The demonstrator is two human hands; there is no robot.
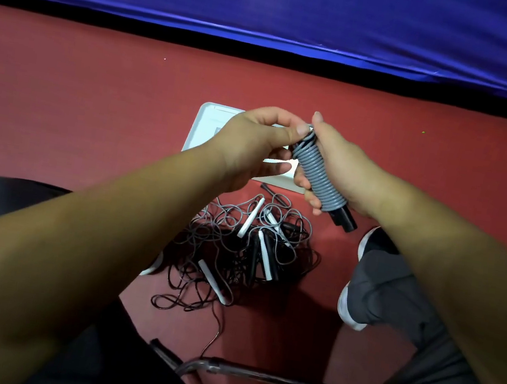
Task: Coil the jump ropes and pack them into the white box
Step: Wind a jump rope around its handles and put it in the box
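Head view: we see one grey jump rope (318,176) wound in tight turns around its black handles, whose ends stick out at the bottom of the bundle. The right hand (343,172) is wrapped around this bundle and holds it above the floor. The left hand (253,139) pinches the top of the coil between thumb and forefinger, where the last loop of cord sits.

We judge the step in hand to be finishing this coil by tucking or locking the free end. The next move calls for securing that end so the turns do not spring loose, then lowering the bundle into the white box (202,116). The box lies on the floor right behind the hands and is largely hidden by them, so we cannot tell what it holds.

A tangled pile of ropes (247,252), grey and dark cords with white and black handles, lies on the floor nearer to us, just beside the box, so much of the task remains.

The floor (78,108) is a red, matte surface. A blue sheet (272,5) with a dark edge runs across the far side. A shoe (372,241) rests at the right, and a metal chair frame (252,374) curves below.
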